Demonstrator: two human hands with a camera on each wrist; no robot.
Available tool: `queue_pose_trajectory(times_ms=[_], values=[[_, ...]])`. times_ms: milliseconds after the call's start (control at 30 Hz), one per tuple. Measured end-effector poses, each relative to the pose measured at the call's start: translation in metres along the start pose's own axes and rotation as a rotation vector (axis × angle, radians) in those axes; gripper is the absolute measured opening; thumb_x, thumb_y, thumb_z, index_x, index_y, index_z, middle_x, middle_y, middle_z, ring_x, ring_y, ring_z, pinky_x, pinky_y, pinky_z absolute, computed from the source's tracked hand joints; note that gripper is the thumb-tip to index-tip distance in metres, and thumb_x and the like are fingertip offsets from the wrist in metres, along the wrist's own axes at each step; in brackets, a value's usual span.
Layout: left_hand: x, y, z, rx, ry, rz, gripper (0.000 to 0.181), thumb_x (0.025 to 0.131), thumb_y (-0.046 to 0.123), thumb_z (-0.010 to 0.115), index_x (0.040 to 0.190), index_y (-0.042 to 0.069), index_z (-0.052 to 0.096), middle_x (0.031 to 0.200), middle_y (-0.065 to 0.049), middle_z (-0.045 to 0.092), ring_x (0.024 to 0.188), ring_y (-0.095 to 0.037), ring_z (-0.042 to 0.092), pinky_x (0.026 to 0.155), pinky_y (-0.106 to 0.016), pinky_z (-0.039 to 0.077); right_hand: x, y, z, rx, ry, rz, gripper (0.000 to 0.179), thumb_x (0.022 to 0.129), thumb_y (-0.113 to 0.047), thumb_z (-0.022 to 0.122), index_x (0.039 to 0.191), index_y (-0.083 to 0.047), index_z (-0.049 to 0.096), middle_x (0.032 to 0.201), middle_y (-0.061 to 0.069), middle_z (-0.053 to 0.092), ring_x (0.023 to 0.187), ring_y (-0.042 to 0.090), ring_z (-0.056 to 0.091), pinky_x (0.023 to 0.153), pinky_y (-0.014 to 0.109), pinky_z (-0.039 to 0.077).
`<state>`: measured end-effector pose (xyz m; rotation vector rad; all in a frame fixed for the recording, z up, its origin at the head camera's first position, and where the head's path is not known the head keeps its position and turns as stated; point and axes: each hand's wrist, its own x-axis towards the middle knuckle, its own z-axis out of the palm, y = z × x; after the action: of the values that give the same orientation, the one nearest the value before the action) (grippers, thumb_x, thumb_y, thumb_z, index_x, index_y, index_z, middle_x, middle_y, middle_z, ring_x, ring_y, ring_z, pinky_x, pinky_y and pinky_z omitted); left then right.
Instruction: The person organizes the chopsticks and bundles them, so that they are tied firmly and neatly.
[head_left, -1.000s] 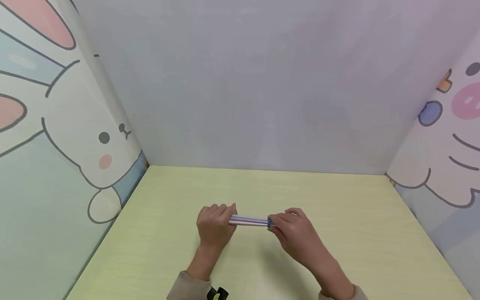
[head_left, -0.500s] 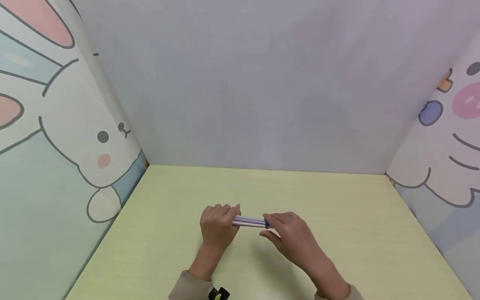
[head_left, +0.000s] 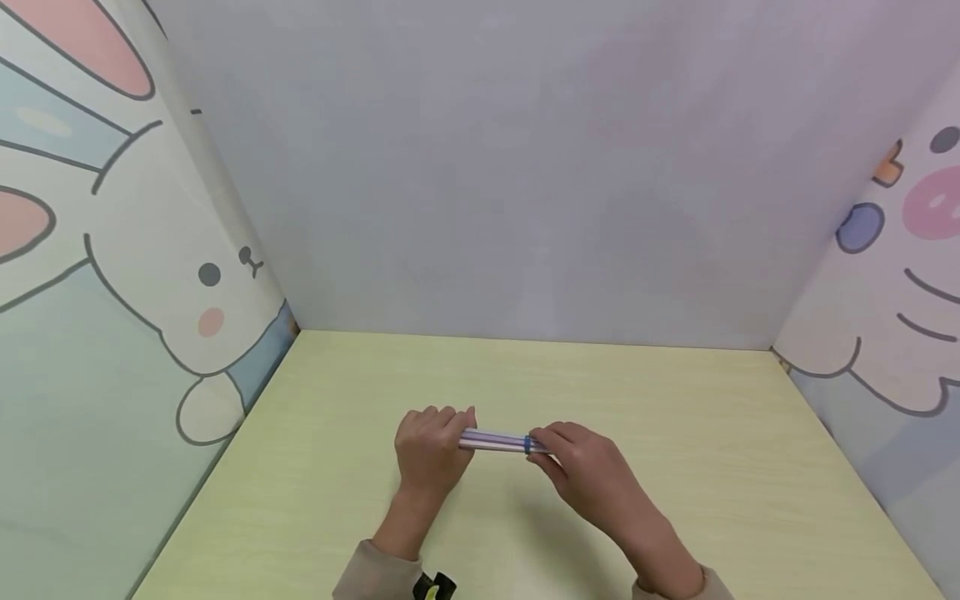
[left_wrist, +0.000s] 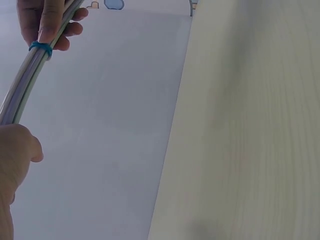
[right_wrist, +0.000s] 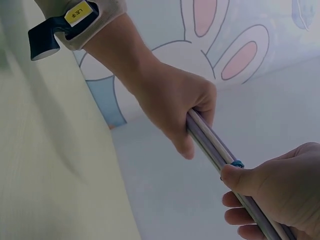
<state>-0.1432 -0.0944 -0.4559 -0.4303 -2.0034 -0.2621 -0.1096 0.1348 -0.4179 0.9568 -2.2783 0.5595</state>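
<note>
A bundle of thin pale rods [head_left: 492, 440], white, purple and greenish, is held level above the table between both hands. My left hand [head_left: 431, 450] grips one end in a fist, and that end is hidden inside it. Round the bundle sits a blue elastic band [left_wrist: 41, 48], close to the other hand. The thumb and fingers of my right hand [head_left: 592, 475] pinch the rods right at the band. In the right wrist view the right thumb [right_wrist: 237, 180] lies against the band [right_wrist: 237, 163], and the rods run on under the palm.
A pale yellow table [head_left: 675, 400] lies under the hands. Grey back wall [head_left: 510, 167] and side panels with a cartoon rabbit [head_left: 165, 250] and a pig-like figure [head_left: 900, 250] enclose it. A dark strap with a yellow label [head_left: 435, 586] is on the left sleeve.
My right hand shifted left along the bundle with its thumb lifted off, then closed again round the rods by the band. More of the rods and the band shows now. The left hand barely moved.
</note>
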Motion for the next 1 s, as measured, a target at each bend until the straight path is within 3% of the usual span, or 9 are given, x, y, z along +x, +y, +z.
queue_pose_trajectory(times_ms=[433,667,1000], values=[[-0.001,0.004,-0.001,0.034,-0.008,-0.030,0.029,0.086,0.020,0.067,0.058,0.012,0.061,0.053,0.001,0.058,0.042,-0.014,0.043,0.045,-0.031,0.040,0.008,-0.003,0.003,-0.024,-0.029,-0.018,0.033,0.071,-0.008,0.090,0.099,-0.007,0.073,0.091,-0.002,0.071,0.075,0.010,0.066,0.063,0.026,0.054],[-0.001,0.004,-0.001,0.030,0.019,-0.021,0.027,0.085,0.020,0.067,0.059,0.012,0.062,0.053,0.001,0.059,0.042,-0.015,0.044,0.045,-0.031,0.041,0.011,-0.007,0.003,-0.045,-0.031,-0.023,0.036,0.069,-0.006,0.091,0.101,-0.006,0.075,0.092,-0.001,0.073,0.076,0.012,0.068,0.064,0.027,0.055],[0.001,0.010,-0.001,0.022,0.033,0.025,0.026,0.083,0.018,0.067,0.059,0.013,0.061,0.054,0.003,0.059,0.042,-0.014,0.047,0.045,-0.031,0.041,0.012,-0.009,0.003,0.001,-0.064,0.015,0.046,0.069,-0.025,0.092,0.106,-0.006,0.074,0.096,0.000,0.075,0.082,0.014,0.072,0.067,0.029,0.057]])
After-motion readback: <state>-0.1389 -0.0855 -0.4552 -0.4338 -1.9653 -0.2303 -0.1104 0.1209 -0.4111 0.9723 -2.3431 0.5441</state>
